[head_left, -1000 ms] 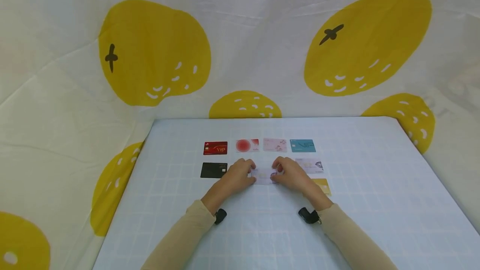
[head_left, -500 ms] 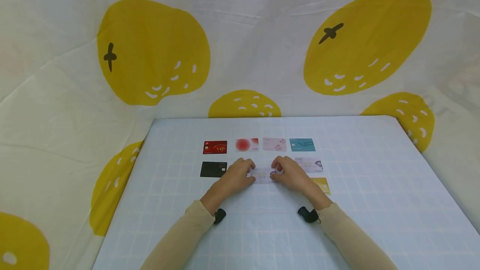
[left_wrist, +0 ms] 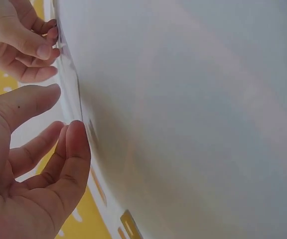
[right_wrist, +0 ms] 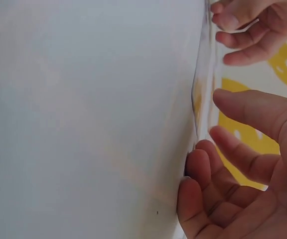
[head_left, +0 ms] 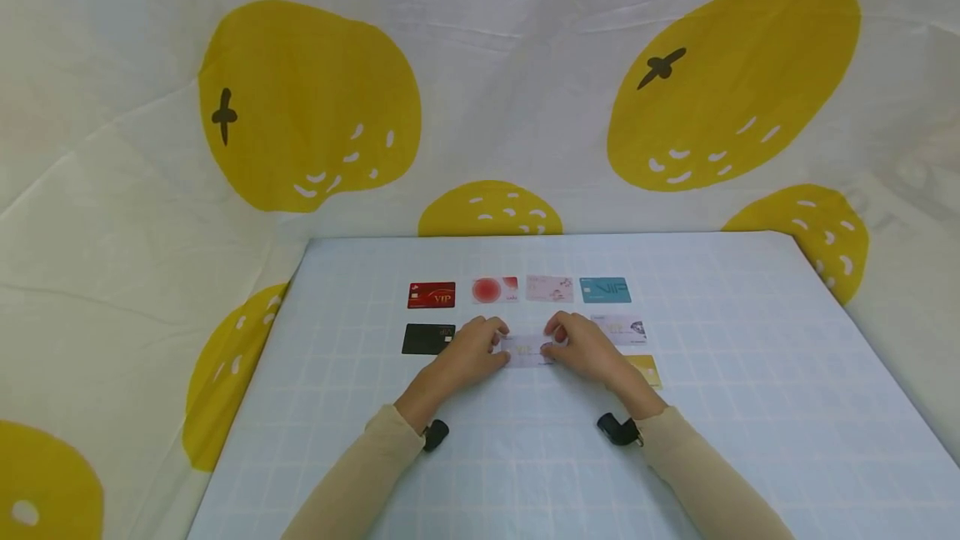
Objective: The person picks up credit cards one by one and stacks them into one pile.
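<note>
A pale purple VIP card (head_left: 525,351) lies flat on the table between the two hands. My left hand (head_left: 471,352) is at its left end, with thumb and fingers spread apart and loosely bent. From the other side my right hand (head_left: 585,348) touches the card, its thumb over the printed right end. Both wrist views show a gap between thumb (left_wrist: 39,99) and fingers (left_wrist: 73,154), and nothing pinched there. Partly under the left hand's fingers is a black card (head_left: 426,339). The right forearm covers part of a gold card (head_left: 647,371).
A back row holds a red VIP card (head_left: 431,295), a white card with a red circle (head_left: 487,290), a pink card (head_left: 550,288) and a teal card (head_left: 605,290). Another pale purple card (head_left: 621,329) lies beside the right hand. The table (head_left: 510,473) has a pale checked cloth.
Both hands stay almost where they were at the pale purple card. The left wrist has shifted slightly left, and the card's print shows a little more clearly. The other cards have not moved.
</note>
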The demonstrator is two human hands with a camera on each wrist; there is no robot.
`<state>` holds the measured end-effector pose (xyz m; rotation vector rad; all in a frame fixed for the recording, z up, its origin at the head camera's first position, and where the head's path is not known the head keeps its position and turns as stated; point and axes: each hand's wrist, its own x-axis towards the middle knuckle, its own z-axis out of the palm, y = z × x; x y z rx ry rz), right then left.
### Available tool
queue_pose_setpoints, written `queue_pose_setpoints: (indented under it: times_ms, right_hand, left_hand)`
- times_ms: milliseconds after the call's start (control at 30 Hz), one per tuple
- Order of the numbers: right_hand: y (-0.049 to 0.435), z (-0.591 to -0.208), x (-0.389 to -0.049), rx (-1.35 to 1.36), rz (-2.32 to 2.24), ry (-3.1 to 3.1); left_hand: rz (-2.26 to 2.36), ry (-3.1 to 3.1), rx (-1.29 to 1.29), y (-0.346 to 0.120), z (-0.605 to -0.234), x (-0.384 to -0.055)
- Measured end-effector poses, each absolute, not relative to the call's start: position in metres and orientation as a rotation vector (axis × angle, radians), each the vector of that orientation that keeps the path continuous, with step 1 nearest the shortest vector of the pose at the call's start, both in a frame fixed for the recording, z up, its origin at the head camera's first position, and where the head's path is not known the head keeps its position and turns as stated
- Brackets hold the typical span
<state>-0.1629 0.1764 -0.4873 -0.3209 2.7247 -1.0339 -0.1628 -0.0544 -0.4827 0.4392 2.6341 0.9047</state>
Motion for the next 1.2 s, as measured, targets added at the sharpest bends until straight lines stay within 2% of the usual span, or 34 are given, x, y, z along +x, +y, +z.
queue_pose_setpoints:
  times_ms: [733,1200]
  right_hand:
    - [0.136,-0.474,-0.171,-0.490,-1.186,2.694]
    - [0.091,-0.475,-0.182,-0.482,-1.186,2.658]
  left_hand:
    - [1.085,2.793,0.271,-0.136,-0.474,-0.153]
    - [1.008,2.860,0.163,-0.176,-0.479,-0.154]
